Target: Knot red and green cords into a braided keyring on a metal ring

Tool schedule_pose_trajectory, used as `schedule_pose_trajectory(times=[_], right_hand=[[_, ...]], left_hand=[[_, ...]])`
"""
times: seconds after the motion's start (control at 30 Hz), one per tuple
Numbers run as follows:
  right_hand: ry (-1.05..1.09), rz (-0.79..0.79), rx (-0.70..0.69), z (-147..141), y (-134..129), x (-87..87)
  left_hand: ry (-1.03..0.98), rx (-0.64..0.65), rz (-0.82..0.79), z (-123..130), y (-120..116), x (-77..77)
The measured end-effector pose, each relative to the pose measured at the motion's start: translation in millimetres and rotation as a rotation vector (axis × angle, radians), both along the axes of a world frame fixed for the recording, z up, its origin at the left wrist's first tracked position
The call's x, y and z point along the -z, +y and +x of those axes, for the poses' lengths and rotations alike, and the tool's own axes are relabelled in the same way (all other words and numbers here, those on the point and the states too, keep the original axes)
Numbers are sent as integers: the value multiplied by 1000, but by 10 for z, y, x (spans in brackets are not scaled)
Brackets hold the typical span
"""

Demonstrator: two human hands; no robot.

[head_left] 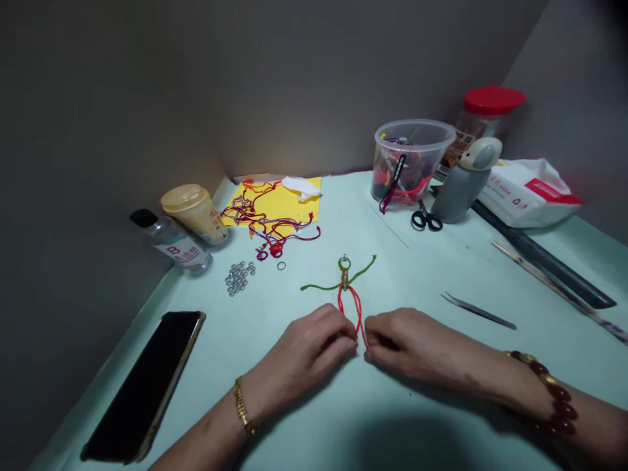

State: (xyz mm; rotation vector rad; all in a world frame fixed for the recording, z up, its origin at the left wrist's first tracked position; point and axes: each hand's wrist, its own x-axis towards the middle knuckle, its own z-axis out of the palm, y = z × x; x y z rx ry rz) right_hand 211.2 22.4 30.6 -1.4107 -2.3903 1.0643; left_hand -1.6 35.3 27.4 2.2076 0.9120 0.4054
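Observation:
Red cords (360,307) run toward me from a small knotted piece (345,277) with a ring at its top. A green cord (318,288) sticks out from both sides of that piece. My left hand (318,343) is closed in a pinch on a red cord just below the loop. Close beside it, my right hand (400,340) pinches another red strand between thumb and finger. The two hands are a little apart, with the strands crossing between them. Both wrists rest low over the pale green tabletop (275,314).
Left: phone (144,386), bottle (179,245), cup (196,212), metal rings (239,278) and cords (289,237) on yellow paper (275,206). Right: tweezers (481,311), scissors (426,219), tub of cords (412,154), grey bottle (461,190), dark bar (544,258), red-lidded jar (493,101), tissue pack (530,190).

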Motion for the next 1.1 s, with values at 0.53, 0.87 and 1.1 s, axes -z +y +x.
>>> schedule_pose_trajectory(times=[0.53,0.87,1.1], right_hand=[[4,186,310,-64,395,189],[116,296,484,187,504,159],[-26,546,362,178,615,376]], left_hand=[[272,-410,120,157,389,77],[113,-83,127,134,118,15],[-22,-301,233,-16,310,109]])
